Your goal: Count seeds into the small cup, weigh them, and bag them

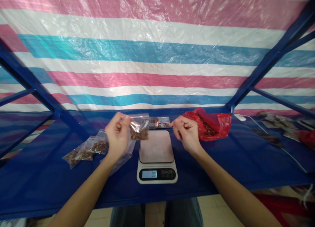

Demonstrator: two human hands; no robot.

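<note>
A small clear zip bag (139,131) with brown dried pieces in its lower part is gripped along its side by the fingers of the left hand (117,135); it is held up by the back left corner of the digital scale (157,148), with part of the plate overlapped in the view. The fingers of the right hand (188,133) are curled, the index finger being pointed toward the phone (163,122); whether anything is pinched between them cannot be told. The phone is placed just behind the scale, with a picture shown on its screen. On the scale's lit display (149,174), 0.0 can be read. Just beyond the right hand, an opened red plastic bag (222,126) is seen, with more brown pieces contained in it. To the left, three filled zip bags (86,153) are laid overlapping on the blue table (197,181), and clear plastic bags (125,159) are partly covered by the left hand and forearm. Behind the table, a striped tarpaulin (152,49) is hung.
</note>
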